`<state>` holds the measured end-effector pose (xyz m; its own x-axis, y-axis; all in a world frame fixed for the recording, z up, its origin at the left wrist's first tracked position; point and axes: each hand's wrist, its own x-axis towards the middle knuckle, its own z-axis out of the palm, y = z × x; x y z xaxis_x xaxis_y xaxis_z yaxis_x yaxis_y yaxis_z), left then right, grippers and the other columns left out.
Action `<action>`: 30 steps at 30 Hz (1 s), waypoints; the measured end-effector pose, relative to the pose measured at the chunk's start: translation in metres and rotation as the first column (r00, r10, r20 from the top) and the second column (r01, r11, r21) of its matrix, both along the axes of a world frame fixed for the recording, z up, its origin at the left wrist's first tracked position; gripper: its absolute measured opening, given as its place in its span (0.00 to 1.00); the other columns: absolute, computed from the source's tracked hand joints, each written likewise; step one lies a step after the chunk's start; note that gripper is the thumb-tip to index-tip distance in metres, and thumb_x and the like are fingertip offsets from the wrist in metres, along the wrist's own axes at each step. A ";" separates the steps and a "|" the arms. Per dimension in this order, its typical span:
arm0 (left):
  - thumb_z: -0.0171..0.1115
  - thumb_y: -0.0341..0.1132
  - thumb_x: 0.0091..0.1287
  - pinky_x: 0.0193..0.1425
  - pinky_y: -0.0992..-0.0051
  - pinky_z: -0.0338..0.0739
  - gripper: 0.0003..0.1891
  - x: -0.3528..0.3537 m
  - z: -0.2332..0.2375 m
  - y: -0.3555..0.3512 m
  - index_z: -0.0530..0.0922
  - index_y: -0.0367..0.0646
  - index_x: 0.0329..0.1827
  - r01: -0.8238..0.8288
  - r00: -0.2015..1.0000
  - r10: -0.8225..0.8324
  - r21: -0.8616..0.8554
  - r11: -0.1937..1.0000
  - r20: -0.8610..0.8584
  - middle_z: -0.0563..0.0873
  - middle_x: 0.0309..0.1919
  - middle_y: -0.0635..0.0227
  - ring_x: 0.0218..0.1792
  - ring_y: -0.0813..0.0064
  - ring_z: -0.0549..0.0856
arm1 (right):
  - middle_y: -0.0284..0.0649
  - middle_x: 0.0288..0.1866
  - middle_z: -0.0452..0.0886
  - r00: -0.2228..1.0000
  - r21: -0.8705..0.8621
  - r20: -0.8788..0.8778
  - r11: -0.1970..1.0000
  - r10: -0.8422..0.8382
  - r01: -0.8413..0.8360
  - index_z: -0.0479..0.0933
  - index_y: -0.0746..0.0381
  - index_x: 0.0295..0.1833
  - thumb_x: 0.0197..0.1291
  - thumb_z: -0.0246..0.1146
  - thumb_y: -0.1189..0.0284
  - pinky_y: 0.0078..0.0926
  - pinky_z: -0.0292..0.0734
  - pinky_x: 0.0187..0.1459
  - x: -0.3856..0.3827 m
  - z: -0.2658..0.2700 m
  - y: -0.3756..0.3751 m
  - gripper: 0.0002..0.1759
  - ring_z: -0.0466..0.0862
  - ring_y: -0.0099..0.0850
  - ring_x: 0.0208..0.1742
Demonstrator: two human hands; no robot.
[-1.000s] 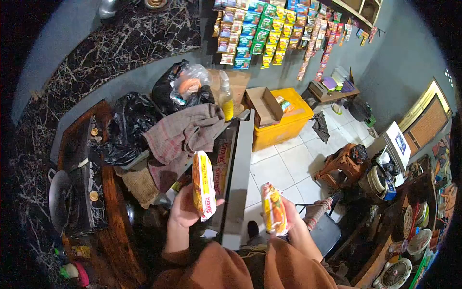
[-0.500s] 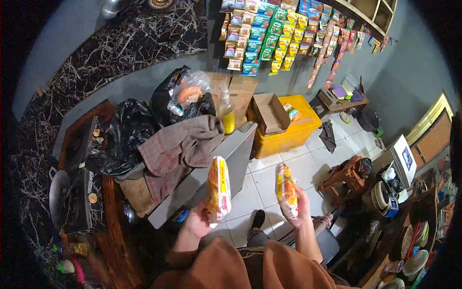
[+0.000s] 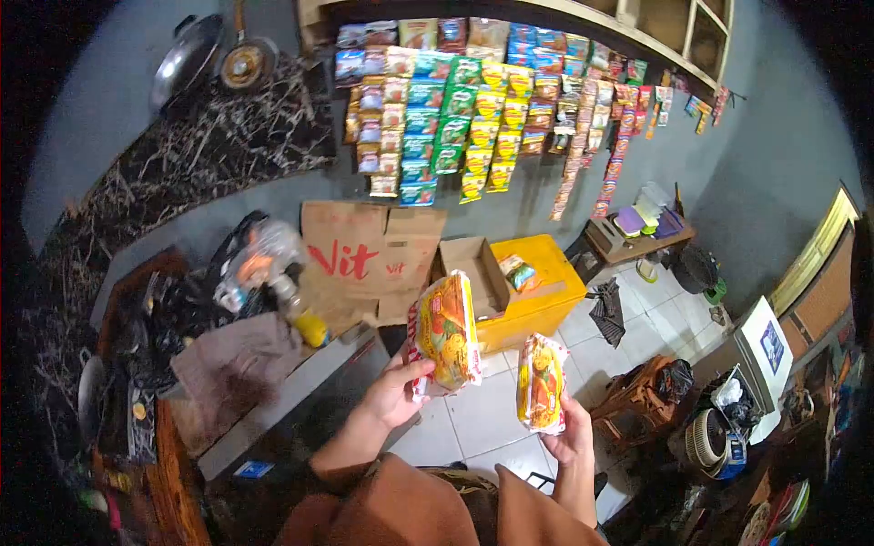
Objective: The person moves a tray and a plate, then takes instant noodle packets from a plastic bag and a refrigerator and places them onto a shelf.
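My left hand (image 3: 393, 393) is closed on the lower left edge of a yellow and red snack packet (image 3: 446, 334), its printed face turned toward me. A second, similar packet (image 3: 542, 384) stands upright to the right, gripped at its lower right corner by my right hand (image 3: 572, 435). The two packets are apart, both held up over the tiled floor in front of my body.
Strips of sachets (image 3: 423, 132) hang on the wall ahead. Below are a yellow box (image 3: 546, 300) with an open carton (image 3: 473, 264), and a printed cardboard sheet (image 3: 350, 264). A cloth (image 3: 237, 364) and a bottle (image 3: 305, 318) lie left; a brown bag (image 3: 633, 396) is right.
The view has turned up and left. Both packets now show their printed faces more fully, and the left one has moved right in view. Each hand still holds its packet.
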<state>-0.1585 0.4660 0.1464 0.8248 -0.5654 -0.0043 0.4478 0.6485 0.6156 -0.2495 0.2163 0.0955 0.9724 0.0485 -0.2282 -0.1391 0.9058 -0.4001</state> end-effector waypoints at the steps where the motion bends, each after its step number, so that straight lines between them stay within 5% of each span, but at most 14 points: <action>1: 0.55 0.29 0.58 0.53 0.61 0.73 0.28 0.010 0.000 -0.014 0.58 0.44 0.62 -0.017 0.999 0.018 -0.030 0.999 0.034 0.72 0.55 0.62 0.54 0.64 0.74 | 0.47 0.52 0.74 1.000 0.006 0.005 1.000 -0.014 0.014 0.62 0.69 0.57 0.49 0.60 0.73 0.36 0.71 0.55 0.005 0.001 -0.008 0.28 0.76 0.36 0.50; 7: 0.49 0.29 0.64 0.61 0.65 0.64 0.23 0.069 0.006 -0.064 0.59 0.48 0.63 -0.115 0.993 0.115 -0.004 0.993 0.009 0.69 0.57 0.69 0.58 0.71 0.69 | 0.46 0.56 0.70 0.998 -0.294 0.063 0.955 -0.025 0.042 0.56 0.66 0.63 0.42 0.60 0.80 0.35 0.69 0.57 0.037 0.028 -0.039 0.38 0.74 0.36 0.54; 9: 0.50 0.28 0.63 0.60 0.66 0.64 0.23 0.091 0.011 -0.077 0.60 0.45 0.61 -0.185 0.980 0.184 0.008 0.983 0.075 0.70 0.56 0.68 0.57 0.72 0.70 | 0.42 0.56 0.70 0.997 -0.248 0.077 0.968 -0.006 0.025 0.55 0.63 0.63 0.40 0.61 0.84 0.32 0.68 0.56 0.055 0.038 -0.055 0.40 0.72 0.34 0.56; 13: 0.52 0.26 0.60 0.60 0.69 0.64 0.23 0.143 0.022 -0.105 0.61 0.41 0.59 -0.315 0.926 0.305 0.013 0.949 0.224 0.71 0.53 0.66 0.55 0.73 0.71 | 0.41 0.54 0.71 0.980 -0.428 0.194 0.896 -0.037 0.119 0.57 0.63 0.61 0.39 0.63 0.85 0.29 0.69 0.54 0.104 0.057 -0.080 0.39 0.73 0.30 0.54; 15: 0.54 0.24 0.57 0.60 0.72 0.63 0.24 0.183 0.035 -0.125 0.61 0.38 0.58 -0.529 0.758 0.477 -0.008 0.849 0.445 0.73 0.51 0.65 0.53 0.76 0.72 | 0.40 0.51 0.73 0.962 -0.572 0.273 0.801 -0.020 0.179 0.61 0.64 0.58 0.38 0.65 0.85 0.24 0.70 0.53 0.148 0.077 -0.101 0.36 0.75 0.26 0.51; 21: 0.65 0.22 0.47 0.56 0.75 0.68 0.29 0.275 0.080 -0.143 0.63 0.38 0.53 -0.677 0.586 0.591 -0.065 0.733 0.555 0.74 0.47 0.65 0.49 0.76 0.74 | 0.39 0.45 0.76 0.890 -0.772 0.450 0.532 0.071 0.347 0.67 0.66 0.53 0.38 0.68 0.82 0.24 0.73 0.48 0.252 0.142 -0.140 0.31 0.77 0.25 0.46; 24: 0.71 0.25 0.41 0.53 0.76 0.70 0.32 0.318 0.104 -0.145 0.64 0.38 0.50 -0.821 0.283 0.582 -0.121 0.558 0.763 0.74 0.44 0.63 0.47 0.74 0.75 | 0.39 0.42 0.76 0.795 -0.761 0.598 0.386 0.104 0.522 0.66 0.66 0.52 0.35 0.70 0.83 0.23 0.73 0.47 0.299 0.166 -0.158 0.34 0.77 0.25 0.45; 30: 0.73 0.23 0.39 0.52 0.74 0.72 0.33 0.381 0.153 -0.170 0.61 0.40 0.48 -0.794 0.138 0.533 -0.228 0.564 0.835 0.75 0.42 0.58 0.46 0.72 0.76 | 0.43 0.45 0.75 0.684 -0.707 0.668 0.538 0.293 0.460 0.64 0.67 0.53 0.43 0.67 0.82 0.23 0.74 0.47 0.370 0.221 -0.176 0.29 0.77 0.27 0.46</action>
